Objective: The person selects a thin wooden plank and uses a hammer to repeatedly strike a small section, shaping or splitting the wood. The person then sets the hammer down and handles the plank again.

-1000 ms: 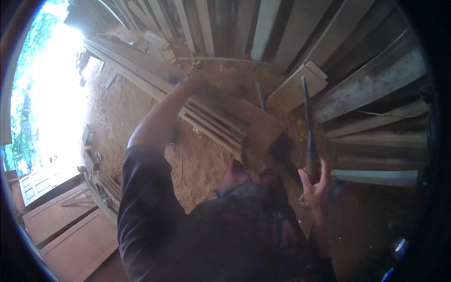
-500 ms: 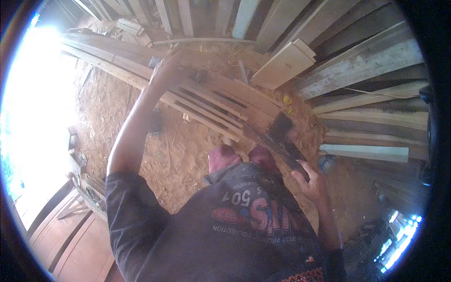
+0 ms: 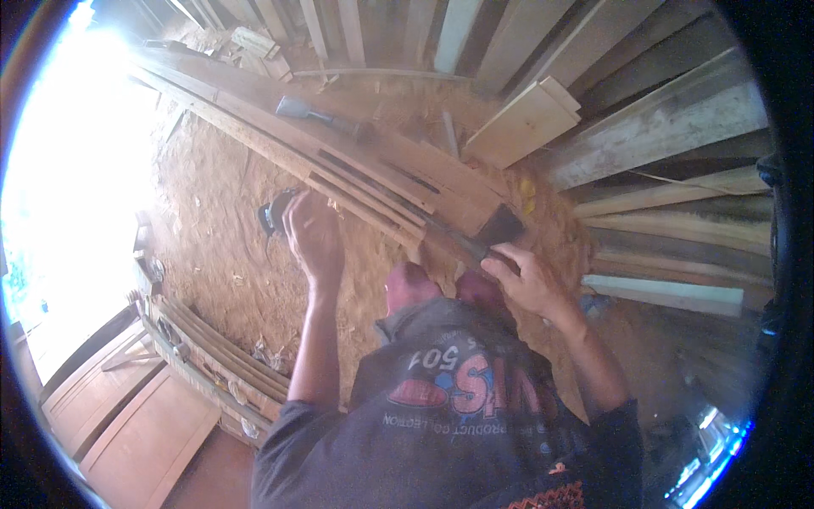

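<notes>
My right hand [image 3: 530, 287] is closed around the end of a long, dark hand tool [image 3: 458, 240], whose exact kind I cannot make out. It slants over the near end of a wooden workpiece with long slots [image 3: 373, 182], beside a dark block-like piece [image 3: 500, 226]. Below the workpiece's left edge hangs my left hand [image 3: 312, 237], bent at the wrist, its fingers blurred. Just left of it, a small dark object [image 3: 273, 212] shows at floor level; whether the hand touches it is unclear. A tool with a pale grey end [image 3: 292, 108] lies on the plank farther up.
Boards [image 3: 644, 127] lean along the back and right. A pale short board [image 3: 521, 123] rests against them. Stacked wooden frames [image 3: 220, 356] and brown panels [image 3: 153, 441] stand at lower left. Sawdust-covered ground [image 3: 229, 229] lies beneath, and glare fills the left side.
My left hand has left the far part of the workpiece and come down toward me, uncovering the grey-ended tool. My right hand has moved up and left with the dark tool.
</notes>
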A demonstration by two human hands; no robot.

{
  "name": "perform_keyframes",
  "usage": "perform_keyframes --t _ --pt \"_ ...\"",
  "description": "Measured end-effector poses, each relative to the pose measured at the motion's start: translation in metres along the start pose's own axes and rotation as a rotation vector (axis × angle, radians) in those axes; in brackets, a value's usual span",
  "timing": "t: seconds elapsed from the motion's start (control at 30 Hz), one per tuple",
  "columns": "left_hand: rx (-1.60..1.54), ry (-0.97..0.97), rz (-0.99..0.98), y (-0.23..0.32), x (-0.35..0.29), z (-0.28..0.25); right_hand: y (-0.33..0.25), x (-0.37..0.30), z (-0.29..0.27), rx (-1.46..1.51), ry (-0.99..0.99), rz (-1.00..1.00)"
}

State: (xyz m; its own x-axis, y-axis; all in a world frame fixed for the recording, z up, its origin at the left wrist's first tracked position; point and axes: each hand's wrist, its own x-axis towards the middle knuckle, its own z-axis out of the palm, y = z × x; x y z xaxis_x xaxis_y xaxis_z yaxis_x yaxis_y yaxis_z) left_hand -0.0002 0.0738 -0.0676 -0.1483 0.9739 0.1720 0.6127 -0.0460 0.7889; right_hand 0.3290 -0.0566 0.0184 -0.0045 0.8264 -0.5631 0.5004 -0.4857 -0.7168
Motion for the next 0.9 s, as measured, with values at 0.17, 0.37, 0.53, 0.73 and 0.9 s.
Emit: perform_keyframes --t 0.17,0.37,0.53,0.73,0.9 --pt "0.066 -0.037 0.008 0.03 -0.041 0.006 0.018 -0.011 0.005 -0.097 -0.01 0.072" --pt "0.159 -0.218 0.107 0.041 -0.056 0.005 0.011 -0.044 -0.061 0.19 -0.195 0.265" --pt "0.67 -0.411 0.261 0.05 -0.022 -0.011 0.023 -0.082 -0.088 0.147 0.056 -0.061" --pt "0.685 -0.811 0.622 0.062 0.059 0.005 0.051 -0.105 -0.062 0.173 -0.056 -0.043" --pt "0.643 -0.825 0.649 0.053 0.066 0.009 0.089 -0.109 -0.04 -0.171 0.233 -0.367"
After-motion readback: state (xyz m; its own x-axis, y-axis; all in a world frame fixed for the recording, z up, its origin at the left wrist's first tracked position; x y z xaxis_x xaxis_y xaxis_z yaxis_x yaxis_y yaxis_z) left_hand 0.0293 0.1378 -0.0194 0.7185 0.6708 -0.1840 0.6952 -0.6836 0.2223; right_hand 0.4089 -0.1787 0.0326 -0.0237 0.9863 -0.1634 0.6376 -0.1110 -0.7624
